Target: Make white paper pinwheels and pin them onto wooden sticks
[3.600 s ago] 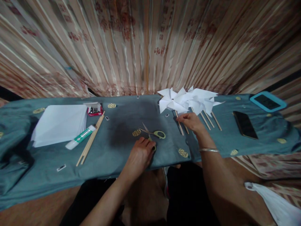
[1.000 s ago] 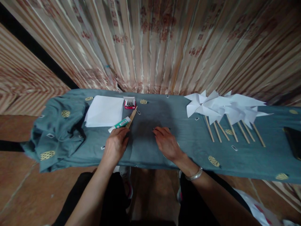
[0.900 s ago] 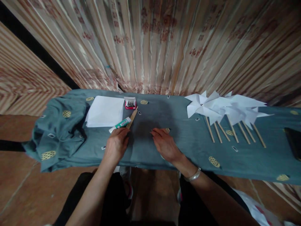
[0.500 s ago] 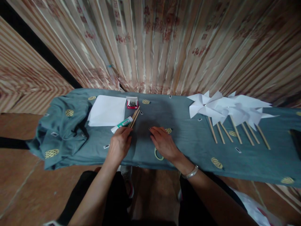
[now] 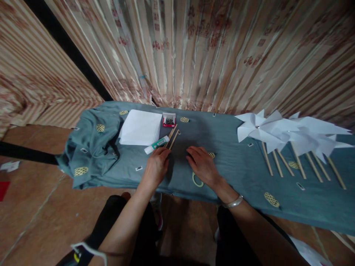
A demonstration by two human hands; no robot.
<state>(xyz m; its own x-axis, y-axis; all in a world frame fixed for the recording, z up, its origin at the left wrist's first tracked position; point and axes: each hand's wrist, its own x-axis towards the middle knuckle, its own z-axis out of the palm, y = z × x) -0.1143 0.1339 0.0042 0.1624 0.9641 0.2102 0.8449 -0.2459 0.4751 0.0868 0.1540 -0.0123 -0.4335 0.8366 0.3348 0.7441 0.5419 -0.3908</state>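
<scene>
My left hand (image 5: pixel 156 166) is closed, its fingertips on the lower end of a wooden stick (image 5: pixel 174 138). Another stick (image 5: pixel 172 130) lies close beside it, its lower part crossed by a white and green glue tube (image 5: pixel 156 144) just beyond my knuckles. My right hand (image 5: pixel 203 164) hovers low over the cloth with curled fingers pressed together; whatever they hold, if anything, is too small to make out. Under its wrist side lies a pale green ring (image 5: pixel 194 181), like a tape roll. A small red box (image 5: pixel 169 125) of tiny metal pieces stands beyond the sticks.
A stack of white paper (image 5: pixel 141 127) lies left of the box. White paper pinwheels (image 5: pixel 277 129) on several sticks overlap at the right. Bunched cloth (image 5: pixel 91 147) covers the table's left end. A pleated curtain (image 5: pixel 183 55) hangs behind the table (image 5: pixel 227 140).
The view has shifted so the table items appear farther right. The stick at my left hand has spread apart from the one beside it. My right hand stays near the same place on the cloth.
</scene>
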